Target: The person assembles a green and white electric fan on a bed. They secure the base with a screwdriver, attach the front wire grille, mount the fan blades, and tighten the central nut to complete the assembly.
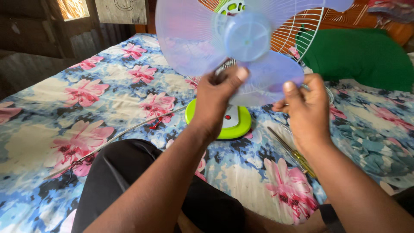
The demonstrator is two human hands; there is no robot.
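Both hands hold the blue fan blade [241, 47]. The left hand [215, 97] and right hand [306, 108] pinch its bottom edge, above the green fan base [217, 125]. A screwdriver [293, 153] lies right of the base.

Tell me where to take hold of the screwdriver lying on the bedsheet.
Grip the screwdriver by its yellow handle, the thicker end nearest the person, coming from above with the right hand, which is closest. It lies flat on the sheet, its thin metal shaft pointing away toward the fan's green base.
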